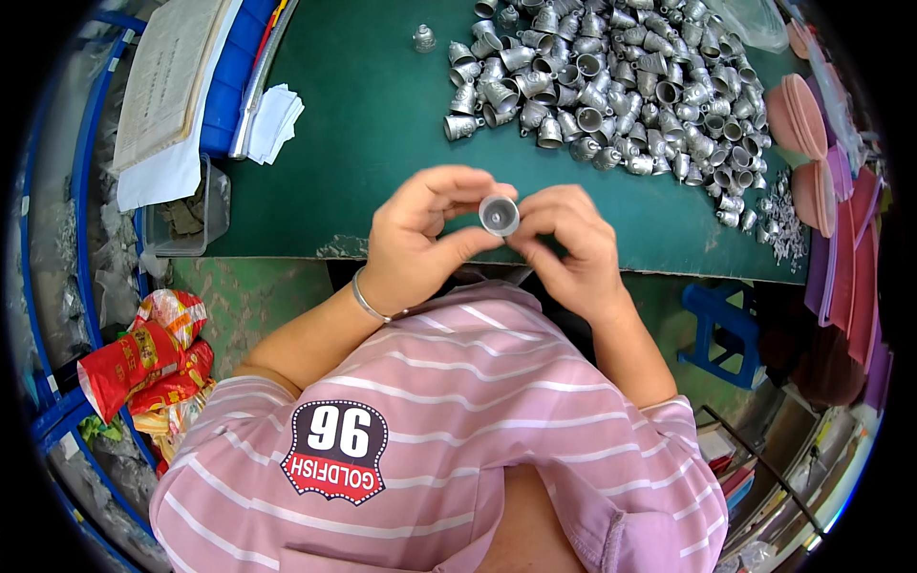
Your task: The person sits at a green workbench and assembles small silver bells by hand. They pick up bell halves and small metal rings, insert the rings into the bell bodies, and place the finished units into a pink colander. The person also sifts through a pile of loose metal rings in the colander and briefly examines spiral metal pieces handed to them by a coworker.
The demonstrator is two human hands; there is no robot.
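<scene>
A small grey metal bell [499,216] is held just above the table's near edge, its open mouth turned up so that a small nub shows inside. My left hand [415,224] grips it between thumb and fingers from the left. At its right rim, the thumb and fingers of my right hand [573,248] are pinched together; whether they also hold a tiny part is hidden. Beyond my hands, a large pile of similar metal bells [611,95] covers the far right of the table. One bell [424,38] stands apart, left of the pile.
The green table [353,124] carries small metal bits [783,222] at right, beside pink bins [798,115]. Papers [167,86], a blue tray [234,86] and a clear plastic box [215,210] sit left. A blue stool [721,329] stands below right; red packets [143,363] lie lower left.
</scene>
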